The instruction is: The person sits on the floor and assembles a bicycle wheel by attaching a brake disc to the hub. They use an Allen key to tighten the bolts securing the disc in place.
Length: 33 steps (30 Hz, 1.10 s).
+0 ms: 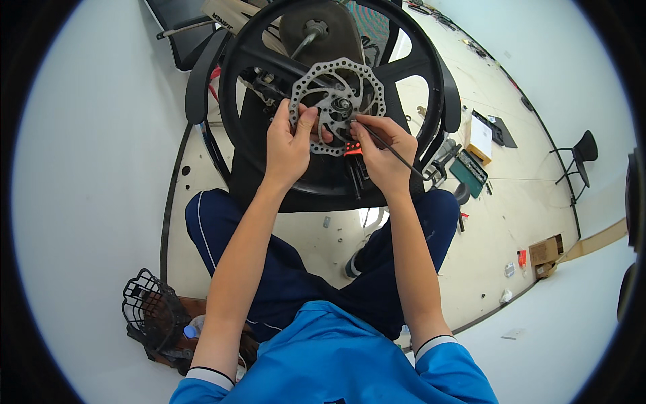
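Observation:
A perforated metal brake disc rotor [337, 64] lies against the hub of a black spoked wheel [242, 121], which rests on a black chair seat [298, 204]. My left hand [290, 144] grips the rotor's left edge, thumb on top and fingertips showing through its openings. In my right hand [386, 149] is a dark L-shaped hex key [398, 157], pinched near its tip beside the rotor's centre. My fingers hide what that tip touches. Just below the rotor, an orange-red holder [353, 148] with several more hex keys [355, 177] lies by my right hand.
Black armrests [198, 91] flank the wheel. To the right on the floor are a green tool case [468, 174], a white-and-yellow box [479, 139] and a rubber mallet [461, 194]. A black basket [151, 308] and a blue-capped bottle [194, 327] stand at lower left.

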Available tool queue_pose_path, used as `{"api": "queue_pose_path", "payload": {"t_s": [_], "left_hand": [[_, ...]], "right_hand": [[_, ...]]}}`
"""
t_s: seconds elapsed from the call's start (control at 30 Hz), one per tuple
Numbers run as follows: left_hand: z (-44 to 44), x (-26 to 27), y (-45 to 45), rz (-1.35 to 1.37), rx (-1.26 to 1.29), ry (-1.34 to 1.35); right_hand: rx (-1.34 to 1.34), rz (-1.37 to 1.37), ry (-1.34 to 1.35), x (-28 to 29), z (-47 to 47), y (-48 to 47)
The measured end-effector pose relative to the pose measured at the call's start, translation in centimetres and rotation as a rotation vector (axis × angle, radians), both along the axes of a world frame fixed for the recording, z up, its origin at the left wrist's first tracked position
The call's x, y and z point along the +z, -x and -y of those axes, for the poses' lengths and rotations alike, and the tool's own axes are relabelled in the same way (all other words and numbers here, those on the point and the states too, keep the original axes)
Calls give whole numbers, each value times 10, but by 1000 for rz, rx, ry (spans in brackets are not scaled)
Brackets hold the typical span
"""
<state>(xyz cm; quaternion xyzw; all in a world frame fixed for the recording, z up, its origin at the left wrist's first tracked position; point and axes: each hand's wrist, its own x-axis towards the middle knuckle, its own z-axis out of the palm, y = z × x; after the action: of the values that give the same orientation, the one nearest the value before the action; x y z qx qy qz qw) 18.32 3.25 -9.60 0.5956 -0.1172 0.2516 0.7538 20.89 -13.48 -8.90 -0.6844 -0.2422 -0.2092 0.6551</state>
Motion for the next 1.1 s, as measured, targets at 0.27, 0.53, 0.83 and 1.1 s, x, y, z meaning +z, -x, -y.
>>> {"api": "queue_pose_path", "payload": {"t_s": [0.27, 0.53, 0.83, 1.1], "left_hand": [[-6, 2, -16, 40, -3, 72], [-8, 4, -21, -62, 11, 69], [-8, 5, -23, -86, 63, 60], [-5, 10, -30, -36, 117, 3]], "right_hand": [[45, -73, -31, 7, -6, 3], [-11, -9, 25, 4, -7, -5], [-3, -50, 13, 2, -10, 0], [-52, 43, 87, -1, -14, -2]]}}
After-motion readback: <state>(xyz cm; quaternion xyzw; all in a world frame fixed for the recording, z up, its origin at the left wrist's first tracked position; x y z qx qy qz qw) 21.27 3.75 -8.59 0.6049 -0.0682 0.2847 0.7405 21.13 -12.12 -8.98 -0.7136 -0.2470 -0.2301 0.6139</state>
